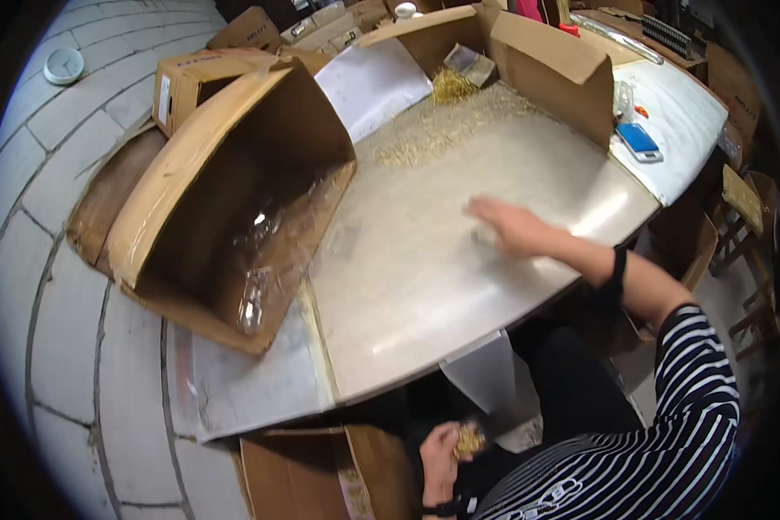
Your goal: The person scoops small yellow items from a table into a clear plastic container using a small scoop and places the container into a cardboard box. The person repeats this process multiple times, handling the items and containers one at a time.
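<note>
Low at the table's near edge, my left hand [440, 459] is closed round a clump of small gold-coloured pieces [470, 441]; whether clear plastic wraps them I cannot tell. My right hand [513, 228] reaches over the shiny metal tabletop [407, 286], slightly blurred, with its fingers stretched out to the left. I see nothing held in it, though its underside is hidden. Farther back on the table lie scattered small gold-coloured pieces [438, 139], with a denser heap [453, 86] against the cardboard at the back.
A large cardboard box [208, 165] lies on its side at the left, clear plastic bags [256, 295] inside. Cardboard walls [550, 78] border the back. A small blue-topped scale [640, 140] stands at the right. Below the near edge is an open carton [295, 477].
</note>
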Available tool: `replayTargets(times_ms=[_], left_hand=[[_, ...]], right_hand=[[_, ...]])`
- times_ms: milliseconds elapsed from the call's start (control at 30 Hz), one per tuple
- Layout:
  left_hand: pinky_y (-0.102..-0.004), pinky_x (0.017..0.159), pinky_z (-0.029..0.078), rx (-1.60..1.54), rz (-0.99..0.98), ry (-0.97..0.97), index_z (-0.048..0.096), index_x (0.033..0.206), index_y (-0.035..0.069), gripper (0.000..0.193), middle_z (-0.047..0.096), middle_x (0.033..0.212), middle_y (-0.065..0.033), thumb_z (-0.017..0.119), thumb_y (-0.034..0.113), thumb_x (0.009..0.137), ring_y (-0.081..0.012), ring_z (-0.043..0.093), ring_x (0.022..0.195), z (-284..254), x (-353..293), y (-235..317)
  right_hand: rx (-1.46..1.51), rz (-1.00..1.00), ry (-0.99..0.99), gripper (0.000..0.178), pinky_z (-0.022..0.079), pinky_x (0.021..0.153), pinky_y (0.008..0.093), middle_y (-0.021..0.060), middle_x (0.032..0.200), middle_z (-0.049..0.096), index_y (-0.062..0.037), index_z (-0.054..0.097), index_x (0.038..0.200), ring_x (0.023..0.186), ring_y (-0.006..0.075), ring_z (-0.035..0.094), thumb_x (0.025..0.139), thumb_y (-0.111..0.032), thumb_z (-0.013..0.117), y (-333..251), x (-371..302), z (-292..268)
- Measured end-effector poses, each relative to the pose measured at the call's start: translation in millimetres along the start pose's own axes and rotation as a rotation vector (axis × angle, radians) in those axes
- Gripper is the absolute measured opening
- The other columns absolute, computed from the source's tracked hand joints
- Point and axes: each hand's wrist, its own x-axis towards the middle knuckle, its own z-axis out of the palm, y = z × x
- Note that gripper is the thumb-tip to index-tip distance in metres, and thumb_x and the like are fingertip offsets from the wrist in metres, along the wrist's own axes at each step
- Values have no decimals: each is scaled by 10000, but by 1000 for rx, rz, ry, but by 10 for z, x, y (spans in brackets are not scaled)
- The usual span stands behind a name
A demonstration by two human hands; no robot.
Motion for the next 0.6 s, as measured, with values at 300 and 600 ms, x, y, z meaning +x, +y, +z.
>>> replayTargets(times_ms=[300, 600], left_hand=[[-336, 766, 515, -97, -145, 25, 568, 1160, 1, 343, 623, 1075, -131, 512, 264, 947, -226, 612, 906, -579, 183, 48], [-342, 749, 530, -275, -203, 83, 562, 1115, 8, 334, 638, 1005, -140, 451, 292, 979, -232, 640, 848, -597, 263, 217]], right_hand=[[-125, 1151, 180, 741, 209, 1076, 606, 238, 1501, 180, -162, 132, 1495, 1354, 478, 223, 909, -500, 433, 2846, 2182, -189], [-406, 704, -465, 880, 214, 1010, 717, 192, 1547, 45, -194, 92, 1502, 1307, 625, 86, 842, -733, 314, 1211, 2503, 571]])
